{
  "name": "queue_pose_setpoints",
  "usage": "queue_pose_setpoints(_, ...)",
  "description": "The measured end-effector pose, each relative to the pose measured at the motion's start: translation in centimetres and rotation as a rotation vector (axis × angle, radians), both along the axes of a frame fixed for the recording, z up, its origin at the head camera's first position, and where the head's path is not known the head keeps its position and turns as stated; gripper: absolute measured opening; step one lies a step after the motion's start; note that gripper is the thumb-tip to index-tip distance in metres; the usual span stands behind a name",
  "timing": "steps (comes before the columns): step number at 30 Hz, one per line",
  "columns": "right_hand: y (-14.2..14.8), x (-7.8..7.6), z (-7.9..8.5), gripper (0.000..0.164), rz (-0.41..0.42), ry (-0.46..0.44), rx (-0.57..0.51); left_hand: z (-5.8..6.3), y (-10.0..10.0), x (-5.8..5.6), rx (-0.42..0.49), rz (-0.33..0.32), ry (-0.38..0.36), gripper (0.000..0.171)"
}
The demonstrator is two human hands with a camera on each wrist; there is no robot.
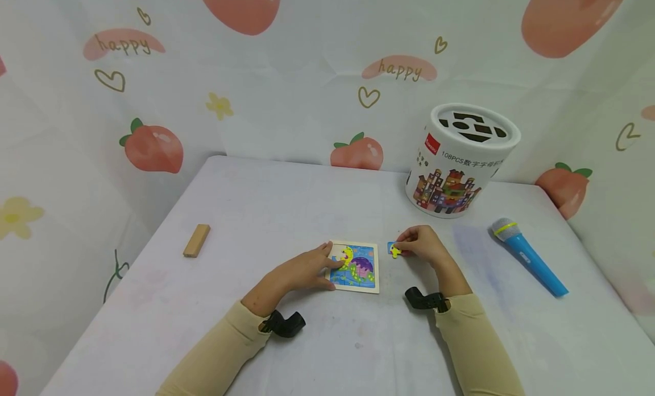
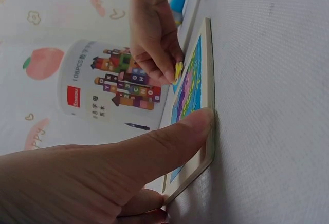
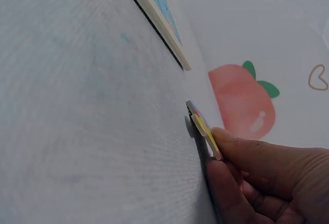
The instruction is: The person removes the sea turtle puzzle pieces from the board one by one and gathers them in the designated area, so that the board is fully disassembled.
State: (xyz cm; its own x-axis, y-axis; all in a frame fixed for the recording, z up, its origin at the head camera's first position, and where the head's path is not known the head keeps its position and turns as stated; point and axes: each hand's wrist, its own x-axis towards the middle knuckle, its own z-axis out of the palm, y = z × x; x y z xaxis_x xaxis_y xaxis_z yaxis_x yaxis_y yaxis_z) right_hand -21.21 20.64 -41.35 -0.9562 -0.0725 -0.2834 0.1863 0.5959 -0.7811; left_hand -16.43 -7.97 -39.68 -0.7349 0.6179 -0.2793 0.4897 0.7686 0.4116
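My spread left hand (image 1: 303,268) steadies the framed jigsaw (image 1: 360,269) on the bench (image 1: 338,356) while my right hand (image 1: 422,245) pinches a blue-and-yellow puzzle piece (image 1: 392,250) beside it, probably needing to be aligned and seated next.

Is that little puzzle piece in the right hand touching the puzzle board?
Apart. The head view shows a strip of bare tabletop between the puzzle piece and the right edge of the puzzle board; the right wrist view shows a gap too.
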Motion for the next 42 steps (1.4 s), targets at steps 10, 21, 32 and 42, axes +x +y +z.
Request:
queue_pose_setpoints(10, -0.05, -0.06, 0.13, 0.018, -0.007, 0.033, 0.031, -0.04, -0.01, -0.08, -0.004, 0.006, 0.002, 0.057)
queue_pose_setpoints(21, -0.01, -0.01, -0.27, 0.016, -0.016, 0.054, 0.047, 0.15, 0.06, 0.21, -0.016, 0.010, 0.002, 0.057)
queue_pose_setpoints(32, 0.32, -0.09, -0.41, 0.017, 0.002, 0.058, 0.046, 0.01, 0.07, 0.11, -0.009, 0.006, 0.009, 0.057)
queue_pose_setpoints(42, 0.69, -0.07, -0.06, 0.020, 0.017, 0.024, 0.015, 0.28, 0.09, 0.17, -0.008, -0.015, 0.050, 0.054)
